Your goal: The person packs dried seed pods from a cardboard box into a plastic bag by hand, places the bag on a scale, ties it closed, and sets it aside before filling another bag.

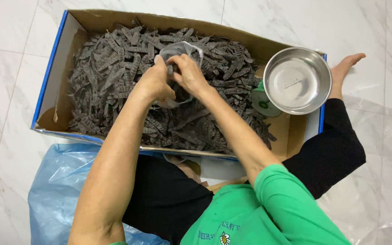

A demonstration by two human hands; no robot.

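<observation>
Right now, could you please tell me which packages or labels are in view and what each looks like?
Cardboard box: on the floor ahead, rectangular, brown inside, blue edges, full of dark dried pods.
Blue plastic bag: lower left, crumpled.
Clear bag: at both hands, over the pods.

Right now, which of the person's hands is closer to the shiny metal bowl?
The right hand. It sits over the dark pods in the cardboard box, with the metal bowl off to its right. The left hand is just beyond it, farther from the bowl.
</observation>
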